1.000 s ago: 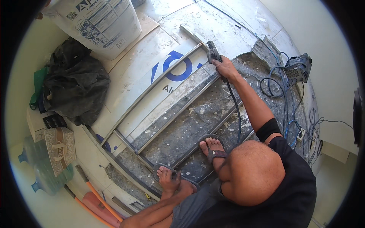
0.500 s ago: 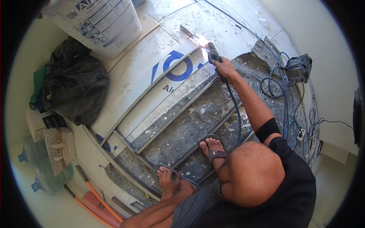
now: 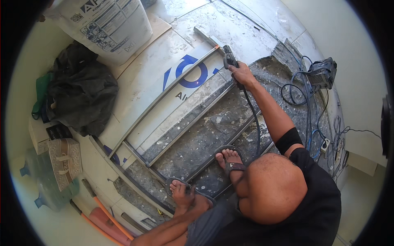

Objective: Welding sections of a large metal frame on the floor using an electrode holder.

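Neither my left hand nor my right hand is in view. Below me, a squatting co-worker (image 3: 273, 188) in a black top has one hand (image 3: 243, 75) closed on a black welding electrode holder (image 3: 230, 57). Its front end is close to the upper end of a metal frame (image 3: 172, 85), where a small orange glow (image 3: 217, 47) shows at the joint with a short metal bar (image 3: 203, 35). The co-worker's other hand (image 3: 184, 199) rests by a sandalled foot at the frame's lower side. The holder's cable (image 3: 255, 119) runs down toward the knee.
A white sack (image 3: 119, 33) stands at upper left, near a black plastic bag (image 3: 84, 90) and clear bottles (image 3: 49, 176). Orange-handled tools (image 3: 106, 209) lie at lower left. A dusty dark device (image 3: 322, 74) and tangled cables (image 3: 305, 96) are at right. Grey, paint-spotted sheeting (image 3: 193, 135) lies under the frame.
The bright welding arc and its sparks have gone out, leaving a small orange glow at the joint. The co-worker's hand and electrode holder have barely moved.
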{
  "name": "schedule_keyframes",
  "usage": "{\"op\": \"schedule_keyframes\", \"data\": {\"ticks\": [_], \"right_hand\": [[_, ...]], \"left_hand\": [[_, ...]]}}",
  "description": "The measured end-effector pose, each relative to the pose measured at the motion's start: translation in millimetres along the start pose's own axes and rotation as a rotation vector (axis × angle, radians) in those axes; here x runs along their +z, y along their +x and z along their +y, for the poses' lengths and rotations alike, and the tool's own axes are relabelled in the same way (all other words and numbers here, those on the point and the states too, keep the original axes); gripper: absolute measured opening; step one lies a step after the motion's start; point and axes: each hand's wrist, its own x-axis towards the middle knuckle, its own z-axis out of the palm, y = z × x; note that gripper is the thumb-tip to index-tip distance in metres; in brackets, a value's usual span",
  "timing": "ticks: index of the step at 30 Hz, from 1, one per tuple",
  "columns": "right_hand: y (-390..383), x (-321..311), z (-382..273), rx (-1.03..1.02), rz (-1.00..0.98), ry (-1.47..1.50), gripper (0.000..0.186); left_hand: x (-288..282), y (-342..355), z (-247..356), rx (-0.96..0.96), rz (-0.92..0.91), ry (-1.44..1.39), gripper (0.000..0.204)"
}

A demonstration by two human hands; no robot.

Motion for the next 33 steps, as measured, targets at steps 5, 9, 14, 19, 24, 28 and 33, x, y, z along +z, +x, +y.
{"op": "schedule_keyframes", "data": {"ticks": [5, 9, 14, 19, 24, 28, 33], "right_hand": [[5, 0, 5, -0.016, 0.010, 0.032, 0.027], [7, 0, 7, -0.028, 0.016, -0.020, 0.025], [3, 1, 3, 0.005, 0.001, 0.015, 0.023], [6, -2, 7, -0.013, 0.014, 0.007, 0.029], [-2, 4, 0, -0.027, 0.047, 0.041, 0.027], [-1, -3, 3, -0.037, 0.023, 0.042, 0.026], [-4, 0, -1, -0.037, 0.037, 0.012, 0.026]], "left_hand": [[1, 0, -2, 0.037, 0.008, 0.017, 0.032], [-1, 2, 2, 0.014, -0.011, -0.023, 0.033], [-3, 3, 4, 0.002, -0.021, -0.016, 0.032], [-4, 6, 6, 0.028, -0.007, -0.016, 0.033], [1, 0, -2, 0.020, 0.020, -0.039, 0.033], [1, 2, 2, 0.005, 0.006, -0.009, 0.033], [1, 2, 0, 0.024, 0.023, 0.001, 0.032]]}}
